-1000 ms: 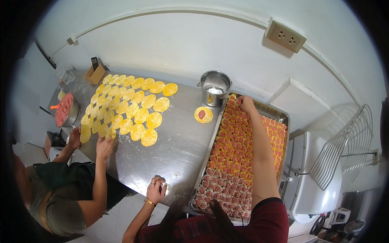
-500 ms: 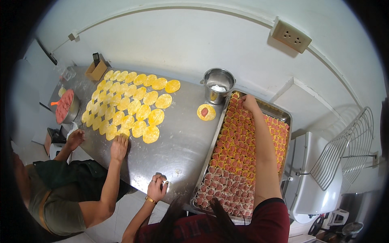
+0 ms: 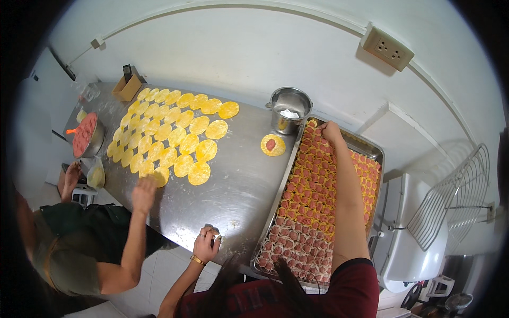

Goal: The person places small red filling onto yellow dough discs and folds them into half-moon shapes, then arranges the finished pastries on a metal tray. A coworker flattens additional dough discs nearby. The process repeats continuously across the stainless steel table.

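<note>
My right hand (image 3: 331,133) reaches over the far end of a metal tray (image 3: 275,204), fingers bent down and pinched together among the dumplings. What sits between the fingertips is hidden. Rows of open-topped dumplings (image 3: 310,191) with pink filling pack the tray, yellow-wrapped at the far part and whitish at the near part. My left hand (image 3: 205,245) rests at the table's near edge with curled fingers around something small I cannot make out. Left of the tray, one yellow round wrapper (image 3: 273,151) lies flat with a lump of pink filling (image 3: 271,144) on it.
Overlapping yellow wrappers (image 3: 183,142) cover the steel table's (image 3: 233,183) left half. A co-worker's hand (image 3: 143,195) is at their near edge. A filling bowl (image 3: 87,137) stands far left, a metal pot (image 3: 289,108) beside the tray, a wire rack (image 3: 448,199) at right.
My right hand has shifted slightly at the tray's far end; my left stays put. The co-worker's near hand moved left off the wrappers, and their other hand drew back left.
</note>
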Tool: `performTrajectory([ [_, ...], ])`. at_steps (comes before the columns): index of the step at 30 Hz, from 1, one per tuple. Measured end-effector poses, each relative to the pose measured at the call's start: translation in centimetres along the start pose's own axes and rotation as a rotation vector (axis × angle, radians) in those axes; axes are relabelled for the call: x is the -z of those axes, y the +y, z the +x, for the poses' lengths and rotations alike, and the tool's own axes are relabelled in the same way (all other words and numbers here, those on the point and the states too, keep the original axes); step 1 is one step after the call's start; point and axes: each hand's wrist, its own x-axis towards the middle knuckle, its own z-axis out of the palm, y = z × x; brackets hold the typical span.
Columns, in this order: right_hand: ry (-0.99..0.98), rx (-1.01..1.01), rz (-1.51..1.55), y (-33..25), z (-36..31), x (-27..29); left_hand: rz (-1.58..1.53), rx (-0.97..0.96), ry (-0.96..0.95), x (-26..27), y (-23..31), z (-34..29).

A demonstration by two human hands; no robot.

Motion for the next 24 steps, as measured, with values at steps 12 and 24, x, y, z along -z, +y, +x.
performTrajectory([
  [12,0.154,0.013,0.011,1.2,-0.5,-1.3,0.009,-0.005,0.003,0.0,-0.2,0.0],
  [24,0.015,-0.071,0.041,1.3,0.7,-0.6,-0.033,0.026,-0.034,-0.1,-0.7,-0.2],
])
